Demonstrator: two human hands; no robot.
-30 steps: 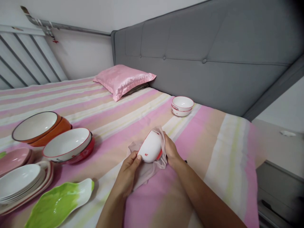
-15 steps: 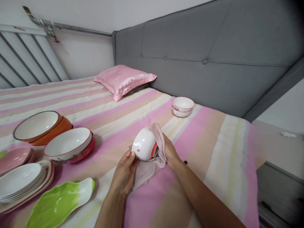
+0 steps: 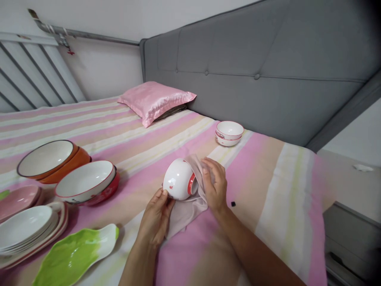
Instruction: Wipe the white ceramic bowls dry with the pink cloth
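Observation:
A white bowl (image 3: 177,179) with a red foot ring and small red marks is tipped on its side above the bed. My left hand (image 3: 156,216) grips its rim from the lower left, thumb on the outer wall. A pale pink cloth (image 3: 186,214) hangs under the bowl and comes up around its right side. My right hand (image 3: 214,184) pinches the cloth to the right of the red foot, fingers bent over the fabric. The bowl's inside faces away and is hidden.
Stacked white bowls (image 3: 228,133) stand near the grey headboard (image 3: 232,95). To the left are orange bowls (image 3: 64,165), a red-rimmed bowl (image 3: 86,182), white plates (image 3: 25,226) and a green leaf-shaped dish (image 3: 74,254). A pink pillow (image 3: 157,99) lies further back. A small black object (image 3: 233,204) is on the sheet.
My right hand has risen and turned, its fingers now showing above the cloth. The bowl has shifted slightly left in my left hand's hold. The small black object is more exposed.

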